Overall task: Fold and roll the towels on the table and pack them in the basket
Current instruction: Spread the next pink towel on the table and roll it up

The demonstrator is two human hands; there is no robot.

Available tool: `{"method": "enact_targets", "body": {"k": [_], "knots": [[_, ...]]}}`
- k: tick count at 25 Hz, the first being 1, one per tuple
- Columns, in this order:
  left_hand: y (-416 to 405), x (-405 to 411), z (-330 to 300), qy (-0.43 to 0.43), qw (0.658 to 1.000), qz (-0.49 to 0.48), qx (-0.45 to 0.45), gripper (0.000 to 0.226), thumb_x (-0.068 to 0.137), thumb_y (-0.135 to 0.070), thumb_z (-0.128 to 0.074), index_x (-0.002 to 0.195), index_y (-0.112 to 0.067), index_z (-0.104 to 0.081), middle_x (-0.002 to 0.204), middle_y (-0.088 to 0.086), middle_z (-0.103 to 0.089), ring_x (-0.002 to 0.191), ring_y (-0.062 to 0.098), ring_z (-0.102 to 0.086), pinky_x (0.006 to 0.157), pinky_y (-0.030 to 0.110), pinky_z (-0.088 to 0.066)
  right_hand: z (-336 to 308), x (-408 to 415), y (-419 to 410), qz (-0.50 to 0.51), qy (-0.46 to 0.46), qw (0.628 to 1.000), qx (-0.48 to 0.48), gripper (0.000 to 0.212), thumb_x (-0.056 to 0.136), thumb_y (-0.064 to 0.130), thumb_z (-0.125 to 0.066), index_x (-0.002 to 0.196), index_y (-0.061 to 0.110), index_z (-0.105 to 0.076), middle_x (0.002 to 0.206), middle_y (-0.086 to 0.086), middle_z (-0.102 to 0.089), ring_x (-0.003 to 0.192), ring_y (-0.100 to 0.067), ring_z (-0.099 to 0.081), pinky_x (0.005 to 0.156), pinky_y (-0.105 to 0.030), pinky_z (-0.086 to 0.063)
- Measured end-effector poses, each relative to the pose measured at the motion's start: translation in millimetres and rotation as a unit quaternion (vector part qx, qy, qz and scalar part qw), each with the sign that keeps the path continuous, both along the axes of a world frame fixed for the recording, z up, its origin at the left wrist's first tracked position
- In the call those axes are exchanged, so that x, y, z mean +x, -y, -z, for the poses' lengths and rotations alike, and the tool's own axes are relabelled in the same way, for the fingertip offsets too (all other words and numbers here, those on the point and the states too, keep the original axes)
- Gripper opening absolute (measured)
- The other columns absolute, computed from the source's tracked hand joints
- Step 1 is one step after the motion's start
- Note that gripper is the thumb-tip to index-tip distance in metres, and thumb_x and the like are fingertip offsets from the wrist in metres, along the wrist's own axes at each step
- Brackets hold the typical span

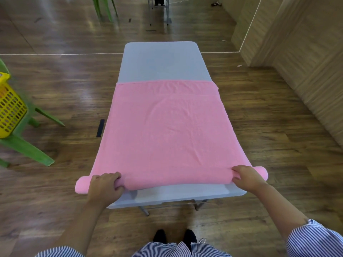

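Observation:
A pink towel (167, 130) lies folded and flat along the white folding table (163, 62), covering its near half. The towel's near end is rolled into a thin tube that sticks out past both table sides. My left hand (104, 188) grips the roll near its left end, fingers curled over it. Near the roll's right end, my right hand (247, 178) holds it the same way. A yellow perforated basket (10, 106) sits at the far left on a green chair.
The green plastic chair (27, 151) stands on the wooden floor left of the table. A wood-panelled wall (306, 62) runs along the right. Another green chair (104, 8) and a metal stand are far behind the table. My shoes show below the table's near edge.

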State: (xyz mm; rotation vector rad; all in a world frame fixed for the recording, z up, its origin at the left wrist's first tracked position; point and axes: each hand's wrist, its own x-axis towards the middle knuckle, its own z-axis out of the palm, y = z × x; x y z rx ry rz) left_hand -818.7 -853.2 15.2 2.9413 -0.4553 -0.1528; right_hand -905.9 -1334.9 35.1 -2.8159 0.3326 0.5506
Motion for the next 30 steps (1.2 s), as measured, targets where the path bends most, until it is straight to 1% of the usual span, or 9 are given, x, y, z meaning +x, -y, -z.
{"method": "enact_targets", "body": {"k": [3,6,8,10,13,17,21,27,30], "knots": [[-8,-2,0,0.011,1.0,-0.002,-0.025,0.041,0.06,-0.044,-0.039,0.079,-0.021,-0.066,0.065,-0.01,-0.064,0.064,0.021,-0.063,0.066,0.034,-0.037,-2,-2,3,0.013,-0.013,1.0,0.025,0.036,0.08,0.015,-0.055,0.116,0.011,-0.061,0.108,-0.004,-0.062,0.103,-0.024,-0.056,0.088,-0.034,-0.044],[-8,3,-5,0.055,0.998,0.005,-0.018,0.044,0.064,-0.043,-0.042,0.089,-0.016,-0.067,0.088,-0.006,-0.068,0.079,0.021,-0.065,0.067,0.039,-0.043,-5,0,6,0.031,0.06,0.996,0.054,0.04,0.077,0.012,-0.062,0.116,0.008,-0.056,0.115,-0.002,-0.053,0.102,-0.024,-0.054,0.086,-0.035,-0.045],[-6,6,-7,0.057,0.998,-0.009,-0.024,0.039,0.07,-0.037,-0.041,0.086,-0.013,-0.067,0.088,-0.001,-0.067,0.077,0.025,-0.064,0.064,0.039,-0.045,-6,-1,5,0.048,0.116,0.992,0.033,0.037,0.08,0.013,-0.063,0.116,0.006,-0.057,0.117,-0.005,-0.054,0.101,-0.027,-0.056,0.083,-0.036,-0.046],[-6,6,-5,0.038,0.999,-0.007,-0.029,0.038,0.072,-0.038,-0.045,0.085,-0.011,-0.068,0.085,0.0,-0.068,0.073,0.025,-0.064,0.064,0.038,-0.047,-2,-4,5,0.049,0.114,0.992,0.025,0.042,0.083,0.014,-0.062,0.123,0.004,-0.055,0.124,-0.009,-0.056,0.108,-0.029,-0.054,0.092,-0.036,-0.042],[-7,4,0,0.005,1.0,0.003,-0.015,0.044,0.055,-0.033,-0.068,0.092,-0.008,-0.069,0.089,0.003,-0.07,0.077,0.027,-0.066,0.068,0.041,-0.052,2,-9,4,0.023,0.058,0.998,0.014,0.058,0.078,0.013,-0.064,0.133,0.007,-0.047,0.134,-0.008,-0.05,0.121,-0.028,-0.045,0.106,-0.033,-0.031],[-8,-1,-3,0.009,1.0,0.001,-0.005,0.031,0.062,-0.035,-0.046,0.076,-0.013,-0.063,0.066,-0.003,-0.063,0.06,0.027,-0.061,0.06,0.035,-0.043,-1,-8,6,0.03,0.054,0.998,0.006,0.051,0.078,0.018,-0.065,0.127,0.012,-0.053,0.125,-0.004,-0.059,0.114,-0.022,-0.052,0.099,-0.029,-0.037],[-17,-4,-2,0.029,1.0,0.008,-0.01,0.027,0.06,-0.04,-0.04,0.067,-0.02,-0.056,0.053,-0.007,-0.053,0.05,0.023,-0.05,0.058,0.03,-0.033,-9,-8,12,0.037,-0.004,0.999,0.01,0.044,0.08,0.023,-0.061,0.124,0.019,-0.057,0.12,0.003,-0.061,0.111,-0.018,-0.055,0.092,-0.028,-0.042],[-3,5,0,0.061,0.998,0.018,-0.015,0.04,0.063,-0.021,-0.056,0.101,-0.012,-0.068,0.101,0.002,-0.069,0.091,0.025,-0.066,0.078,0.046,-0.048,-12,5,3,0.006,0.083,0.996,0.02,0.043,0.082,0.005,-0.053,0.125,0.01,-0.053,0.126,-0.006,-0.053,0.111,-0.026,-0.051,0.091,-0.036,-0.044],[2,-1,9,0.022,1.0,0.019,0.001,0.053,0.059,-0.025,-0.068,0.11,-0.011,-0.068,0.107,0.006,-0.069,0.095,0.029,-0.066,0.085,0.052,-0.048,-5,-2,-6,-0.04,0.068,0.997,-0.015,0.054,0.079,0.013,-0.061,0.131,0.008,-0.048,0.129,-0.008,-0.053,0.115,-0.029,-0.049,0.101,-0.035,-0.037]]}}
